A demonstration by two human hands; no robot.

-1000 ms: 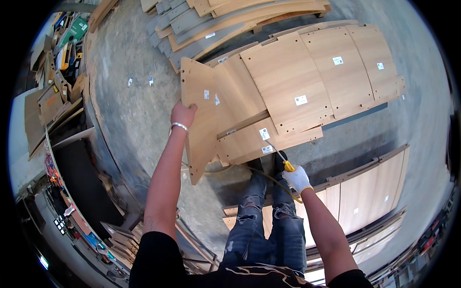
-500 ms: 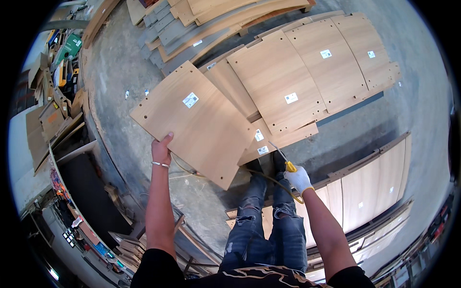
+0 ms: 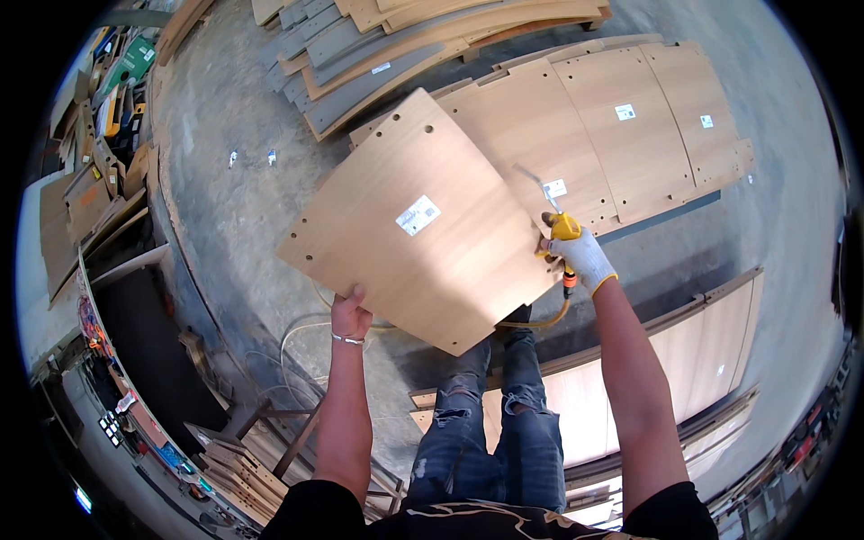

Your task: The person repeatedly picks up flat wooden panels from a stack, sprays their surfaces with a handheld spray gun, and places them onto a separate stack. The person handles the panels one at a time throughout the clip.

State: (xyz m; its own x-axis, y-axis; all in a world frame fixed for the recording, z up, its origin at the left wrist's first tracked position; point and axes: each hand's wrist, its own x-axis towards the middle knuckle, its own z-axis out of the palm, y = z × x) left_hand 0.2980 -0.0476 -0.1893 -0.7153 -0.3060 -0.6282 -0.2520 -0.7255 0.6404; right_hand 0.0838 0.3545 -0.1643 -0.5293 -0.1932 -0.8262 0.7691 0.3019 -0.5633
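A light wood panel with round holes near its edges and a white label is held up, tilted, in front of me. My left hand, bare with a band at the wrist, grips its lower left edge, thumb on top. In my right hand, wearing a white glove, is a yellow air blow gun with a thin metal nozzle and an orange hose fitting. The gloved hand is at the panel's right edge; whether its fingers also grip the panel is hard to tell. A yellowish hose runs down from the gun.
Beyond the held panel lies a stack of labelled wood panels. Another stack of grey and wood boards stands farther back. More panels lie to the right of my legs. Scrap cardboard is piled at the left. Hose loops cross the concrete floor.
The panel has moved right and closer, turning slightly, with my left hand on it. My right hand has risen with the blow gun to the panel's right edge.
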